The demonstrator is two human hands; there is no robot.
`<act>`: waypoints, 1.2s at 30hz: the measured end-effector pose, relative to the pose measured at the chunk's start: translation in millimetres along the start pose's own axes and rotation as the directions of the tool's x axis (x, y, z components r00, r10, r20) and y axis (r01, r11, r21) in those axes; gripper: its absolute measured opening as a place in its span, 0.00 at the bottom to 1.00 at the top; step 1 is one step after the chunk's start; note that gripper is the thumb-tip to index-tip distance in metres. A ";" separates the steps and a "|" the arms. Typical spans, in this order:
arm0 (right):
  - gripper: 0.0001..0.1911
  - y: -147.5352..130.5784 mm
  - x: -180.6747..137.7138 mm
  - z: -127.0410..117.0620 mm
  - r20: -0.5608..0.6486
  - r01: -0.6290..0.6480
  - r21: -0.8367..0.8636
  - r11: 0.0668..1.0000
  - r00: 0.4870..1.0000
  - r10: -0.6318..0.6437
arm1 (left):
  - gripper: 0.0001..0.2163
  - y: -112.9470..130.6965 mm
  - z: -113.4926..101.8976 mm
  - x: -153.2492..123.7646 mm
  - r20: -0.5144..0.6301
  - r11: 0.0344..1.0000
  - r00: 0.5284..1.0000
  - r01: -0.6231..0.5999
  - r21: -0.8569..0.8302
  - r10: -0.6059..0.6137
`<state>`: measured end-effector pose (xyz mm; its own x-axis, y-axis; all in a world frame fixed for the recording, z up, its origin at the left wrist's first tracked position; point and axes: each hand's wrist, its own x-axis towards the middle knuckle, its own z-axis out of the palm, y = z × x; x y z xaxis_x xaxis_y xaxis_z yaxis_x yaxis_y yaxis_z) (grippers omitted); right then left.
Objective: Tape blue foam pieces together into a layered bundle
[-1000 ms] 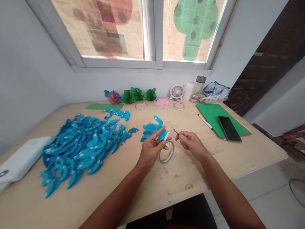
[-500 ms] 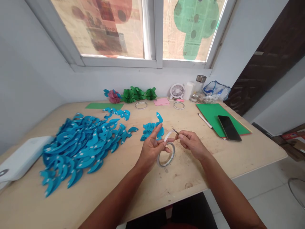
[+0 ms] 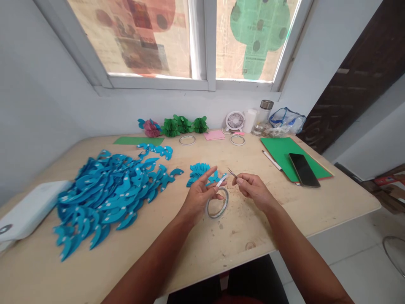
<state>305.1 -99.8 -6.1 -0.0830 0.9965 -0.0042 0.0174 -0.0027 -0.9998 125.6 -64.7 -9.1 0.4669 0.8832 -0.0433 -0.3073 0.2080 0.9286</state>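
Observation:
My left hand (image 3: 200,195) holds a roll of double-sided tape (image 3: 217,202) just above the wooden table (image 3: 284,211), its loose white end raised between thumb and finger. My right hand (image 3: 253,191) is pinched shut on small scissors (image 3: 233,173), whose tips point at the tape end. Behind my left hand lies a small stack of blue crescent paper pieces (image 3: 200,172). A big heap of the same blue pieces (image 3: 107,192) with white tape patches spreads over the left of the table.
A green cutting mat (image 3: 284,154) with a black phone (image 3: 303,169) and a pen (image 3: 272,161) lies right. Two tape rolls (image 3: 187,139), pink notes (image 3: 214,135), green paper flowers (image 3: 183,125), a small fan (image 3: 235,121) and a bottle (image 3: 264,113) line the back. A white box (image 3: 28,211) sits left.
The blue crescent piece held up by my left hand a second ago is no longer raised. The tape roll has shifted slightly left and down. My right hand has barely moved.

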 end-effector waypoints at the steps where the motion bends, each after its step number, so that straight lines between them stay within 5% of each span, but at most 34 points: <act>1: 0.18 0.3 0.0 -0.1 0.001 0.002 0.000 1.000 1.000 -0.002 | 0.32 0.3 0.0 -0.1 0.000 1.000 1.000 0.003 -0.003 -0.003; 9: 0.18 -0.9 -0.9 0.7 0.018 0.001 -0.008 1.000 1.000 -0.001 | 0.27 9.4 -4.8 -2.4 0.056 0.999 0.998 0.041 0.015 -0.042; 36: 0.17 1.4 -0.1 12.8 0.131 0.098 -0.248 0.964 0.989 -0.067 | 0.03 12.8 8.0 -6.4 -0.101 0.978 0.994 -0.024 0.205 0.046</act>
<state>292.4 -101.0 -7.7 -0.2142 0.9749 0.0609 0.2554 0.1160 -0.9598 125.2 -71.0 6.0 0.3665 0.9296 -0.0377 -0.1416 0.0958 0.9853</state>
